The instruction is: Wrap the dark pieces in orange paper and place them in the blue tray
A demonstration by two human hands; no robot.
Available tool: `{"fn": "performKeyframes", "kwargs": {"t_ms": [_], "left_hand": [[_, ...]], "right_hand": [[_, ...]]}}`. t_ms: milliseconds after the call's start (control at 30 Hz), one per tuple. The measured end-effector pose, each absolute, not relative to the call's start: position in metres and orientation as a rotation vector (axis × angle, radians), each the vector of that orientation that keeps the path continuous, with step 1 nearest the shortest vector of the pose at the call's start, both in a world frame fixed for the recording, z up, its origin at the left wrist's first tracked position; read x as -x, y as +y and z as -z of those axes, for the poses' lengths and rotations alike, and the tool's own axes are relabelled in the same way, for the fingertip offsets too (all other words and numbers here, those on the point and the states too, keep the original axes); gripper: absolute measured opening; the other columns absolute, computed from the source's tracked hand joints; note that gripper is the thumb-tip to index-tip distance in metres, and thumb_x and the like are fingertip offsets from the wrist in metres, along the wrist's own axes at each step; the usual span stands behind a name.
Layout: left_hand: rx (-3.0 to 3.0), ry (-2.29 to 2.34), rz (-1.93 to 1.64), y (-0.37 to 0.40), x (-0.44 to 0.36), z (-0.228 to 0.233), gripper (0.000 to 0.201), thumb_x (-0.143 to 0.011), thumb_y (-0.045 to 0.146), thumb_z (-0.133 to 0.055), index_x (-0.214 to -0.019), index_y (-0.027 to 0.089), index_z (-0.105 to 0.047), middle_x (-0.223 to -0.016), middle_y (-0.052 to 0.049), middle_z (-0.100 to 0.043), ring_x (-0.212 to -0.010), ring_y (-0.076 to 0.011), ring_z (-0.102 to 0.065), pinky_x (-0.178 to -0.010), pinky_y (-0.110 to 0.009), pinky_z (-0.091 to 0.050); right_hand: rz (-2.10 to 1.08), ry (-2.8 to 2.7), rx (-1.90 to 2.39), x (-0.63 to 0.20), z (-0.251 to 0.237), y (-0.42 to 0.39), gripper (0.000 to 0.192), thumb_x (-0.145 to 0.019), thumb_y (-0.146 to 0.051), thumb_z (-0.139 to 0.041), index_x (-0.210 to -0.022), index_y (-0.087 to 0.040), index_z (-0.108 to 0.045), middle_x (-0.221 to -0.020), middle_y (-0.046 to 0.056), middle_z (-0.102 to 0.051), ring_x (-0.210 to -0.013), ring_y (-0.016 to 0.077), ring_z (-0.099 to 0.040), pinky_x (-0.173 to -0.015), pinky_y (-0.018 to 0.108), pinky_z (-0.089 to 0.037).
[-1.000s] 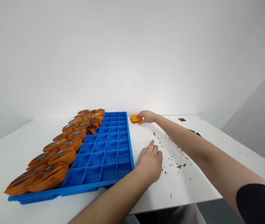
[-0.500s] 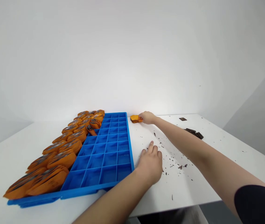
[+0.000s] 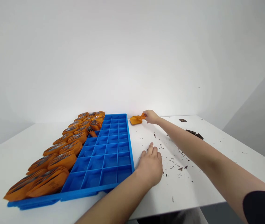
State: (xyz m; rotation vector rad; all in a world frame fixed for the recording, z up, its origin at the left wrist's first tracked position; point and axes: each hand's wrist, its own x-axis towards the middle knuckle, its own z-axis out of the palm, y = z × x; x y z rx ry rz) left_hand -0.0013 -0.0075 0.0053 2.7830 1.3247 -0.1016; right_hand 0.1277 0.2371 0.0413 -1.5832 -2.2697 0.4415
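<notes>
A blue compartment tray (image 3: 106, 149) lies on the white table (image 3: 218, 174). Its left columns hold several orange packets (image 3: 60, 155); the right columns show bare blue cells. My right hand (image 3: 150, 117) reaches to the far edge of the table and pinches the top orange packet (image 3: 140, 117) of a small orange stack (image 3: 135, 121), lifting one corner. My left hand (image 3: 150, 165) rests palm down on the table, fingers together, against the tray's near right corner.
Dark crumbs (image 3: 176, 163) are scattered over the table to the right of the tray. A few dark flat pieces (image 3: 194, 133) lie at the right, and one small dark square (image 3: 182, 120) sits near the far edge. A white wall stands behind.
My right hand has closed its fingers on the top orange packet and raised one corner of it off the small stack. My left hand has stayed where it was.
</notes>
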Motion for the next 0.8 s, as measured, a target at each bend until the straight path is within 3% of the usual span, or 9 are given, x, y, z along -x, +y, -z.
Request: {"fn": "performKeyframes", "kwargs": {"t_ms": [167, 300, 400, 567, 667, 800], "left_hand": [[-2.77, 1.383, 0.05, -0.008, 0.0, -0.011, 0.048, -0.098, 0.03, -0.053, -0.14, 0.007, -0.059, -0.151, -0.026, -0.055, -0.155, -0.0416, -0.033, -0.113, -0.055, -0.044], [-2.672, 1.59, -0.263, -0.007, -0.003, -0.021, 0.036, -0.102, 0.034, -0.051, -0.124, 0.009, -0.065, -0.127, -0.024, -0.067, -0.136, -0.0421, -0.052, -0.109, -0.057, -0.047], [-2.465, 1.689, -0.81, -0.007, -0.004, -0.028, 0.044, -0.102, 0.042, -0.053, -0.13, 0.008, -0.056, -0.128, -0.024, -0.061, -0.129, -0.0396, -0.056, -0.104, -0.055, -0.051], [-2.112, 1.536, -1.517, -0.004, -0.001, -0.034, 0.074, -0.095, 0.048, -0.068, -0.15, 0.014, -0.031, -0.149, -0.024, -0.042, -0.142, -0.0381, -0.046, -0.111, -0.057, -0.049], [-2.027, 1.408, -1.532, -0.001, 0.001, -0.035, 0.06, -0.096, 0.045, -0.067, -0.145, 0.02, -0.043, -0.145, -0.019, -0.052, -0.138, -0.0343, -0.053, -0.108, -0.055, -0.052], [-2.073, 1.241, -1.472, 0.001, 0.001, -0.037, 0.02, -0.101, 0.037, -0.061, -0.114, 0.024, -0.07, -0.119, -0.009, -0.071, -0.122, -0.0285, -0.065, -0.104, -0.048, -0.054]], "right_hand": [[-0.445, -2.074, 1.301, -0.159, -0.063, 0.202, 0.018, -0.096, -0.035, -0.067, -0.102, -0.019, -0.073, -0.111, 0.01, -0.078, -0.096, 0.0214, -0.073, -0.066, 0.028, -0.06], [-0.42, -1.995, 1.143, -0.184, -0.068, 0.157, 0.03, -0.091, -0.049, -0.073, -0.091, -0.019, -0.071, -0.097, 0.007, -0.077, -0.089, 0.0192, -0.07, -0.082, 0.034, -0.058], [-0.654, -1.962, 1.072, -0.2, -0.063, 0.121, 0.037, -0.089, -0.056, -0.073, -0.091, -0.02, -0.07, -0.095, 0.006, -0.075, -0.084, 0.0175, -0.067, -0.067, 0.029, -0.053], [-1.094, -1.952, 0.896, -0.217, -0.049, 0.08, 0.034, -0.087, -0.052, -0.079, -0.09, -0.02, -0.068, -0.096, 0.006, -0.072, -0.082, 0.0154, -0.065, -0.05, 0.021, -0.045], [-1.204, -1.981, 0.81, -0.221, -0.041, 0.071, 0.029, -0.089, -0.047, -0.08, -0.091, -0.019, -0.07, -0.093, 0.004, -0.072, -0.079, 0.0134, -0.065, -0.052, 0.02, -0.047], [-1.271, -1.997, 0.743, -0.221, -0.037, 0.068, 0.028, -0.09, -0.044, -0.08, -0.091, -0.019, -0.069, -0.092, 0.003, -0.071, -0.082, 0.0132, -0.066, -0.053, 0.019, -0.049]]}}
